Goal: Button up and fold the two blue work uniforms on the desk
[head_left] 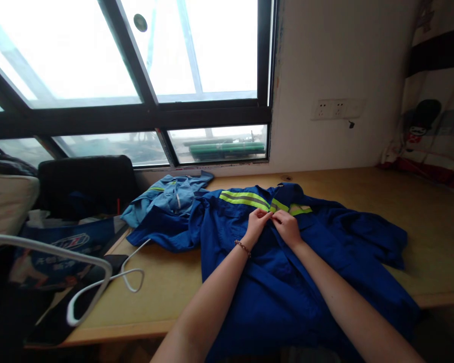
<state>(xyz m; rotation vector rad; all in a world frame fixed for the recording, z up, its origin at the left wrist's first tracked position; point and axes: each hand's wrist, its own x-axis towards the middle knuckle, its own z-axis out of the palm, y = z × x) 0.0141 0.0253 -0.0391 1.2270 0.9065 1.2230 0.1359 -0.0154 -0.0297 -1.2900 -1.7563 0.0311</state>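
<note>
A dark blue work jacket (234,282) with yellow-green and grey reflective stripes lies spread over the table, its lower part reaching the front edge. My left hand (258,226) pinches the jacket's front opening just below the chest stripe. Right beside it, my right hand (286,227) pinches the other side of the opening, and the fingertips of both hands nearly meet. Whatever small part sits between the fingertips is hidden. Above the hands the collar stands partly open. One sleeve stretches out to the left, the other to the right.
A lighter blue garment (170,197) lies crumpled at the table's back left. White tubing or cable (109,275) bends over the left corner of the wooden table (166,297). Bags and a black case (87,179) stand at the left. Window, wall sockets (338,108) and a curtain (439,116) are behind.
</note>
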